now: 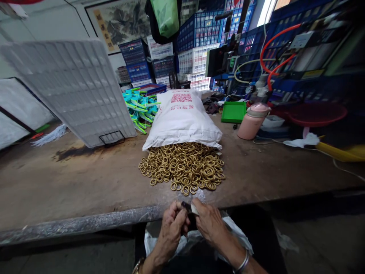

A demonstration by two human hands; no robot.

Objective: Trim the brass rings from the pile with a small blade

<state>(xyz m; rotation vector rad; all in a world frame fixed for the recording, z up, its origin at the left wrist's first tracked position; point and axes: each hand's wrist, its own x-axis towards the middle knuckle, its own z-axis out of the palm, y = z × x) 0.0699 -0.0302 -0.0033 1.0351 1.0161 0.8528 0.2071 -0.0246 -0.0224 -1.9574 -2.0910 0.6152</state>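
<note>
My left hand (173,223) is at the table's front edge with thumb and fingers pinched together. What it holds, if anything, is too small to make out. Close beside it, my right hand (209,219) is closed around a small dark tool (186,206) with a pale part at the grip; its exact kind does not show. The tool's dark end reaches the fingertips of the left hand. Just beyond both hands lies a heap of brass-coloured rings (182,167), spilling from under a white woven sack (179,121) with red print.
A whitish ribbed panel (71,91) leans at the left, beside green and turquoise pieces (139,106). To the right are a green tray (234,112), a pink bottle (252,123) and a machine with red hoses (265,53). White plastic (236,232) lies on the lap.
</note>
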